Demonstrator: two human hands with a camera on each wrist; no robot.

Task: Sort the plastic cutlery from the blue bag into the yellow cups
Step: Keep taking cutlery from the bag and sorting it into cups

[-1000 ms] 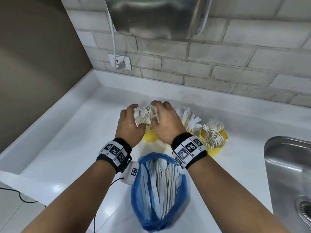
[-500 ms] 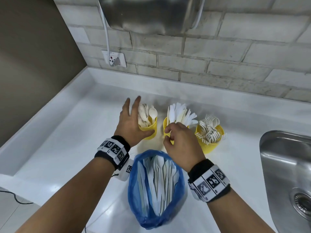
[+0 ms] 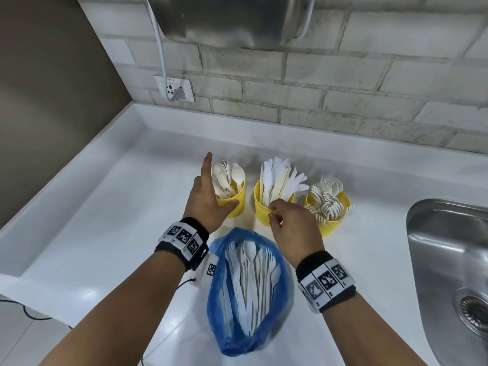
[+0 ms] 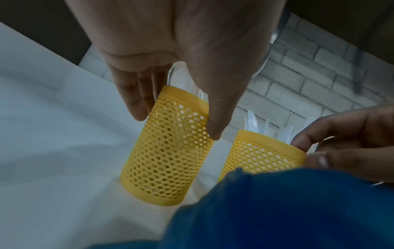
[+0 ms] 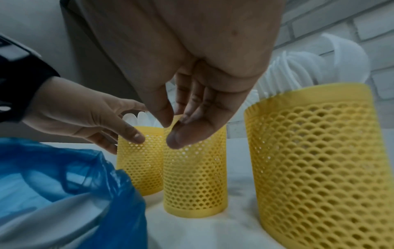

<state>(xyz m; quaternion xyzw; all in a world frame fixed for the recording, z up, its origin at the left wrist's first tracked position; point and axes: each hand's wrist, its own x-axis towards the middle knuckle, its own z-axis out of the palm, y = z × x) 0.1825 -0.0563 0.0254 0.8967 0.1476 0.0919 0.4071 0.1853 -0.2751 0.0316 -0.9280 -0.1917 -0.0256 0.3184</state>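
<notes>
Three yellow mesh cups stand in a row on the white counter [image 3: 118, 233]: a spoon cup [image 3: 236, 204], a knife cup [image 3: 260, 207] and a fork cup [image 3: 334, 220]. In front of them lies the open blue bag [image 3: 219, 313] with white cutlery [image 3: 250, 273] inside. My left hand [image 3: 208, 194] has straight fingers beside the spoon cup [image 4: 166, 151], and its thumb touches the cup's front. My right hand [image 3: 274, 211] holds no cutlery. Its thumb and fingertips [image 5: 177, 141] pinch the near rim of the knife cup [image 5: 196, 176].
A steel sink [image 3: 449, 260] is sunk into the counter at the right. On the brick back wall are a socket [image 3: 175, 88] with a plugged-in cable and a metal appliance [image 3: 232, 19] above. A raised white ledge [image 3: 66, 194] borders the counter at the left.
A second ago both hands were at the spoon cup. My right hand has drawn back and rightward to the knife cup's rim. My left hand stays at the spoon cup, fingers straightened.
</notes>
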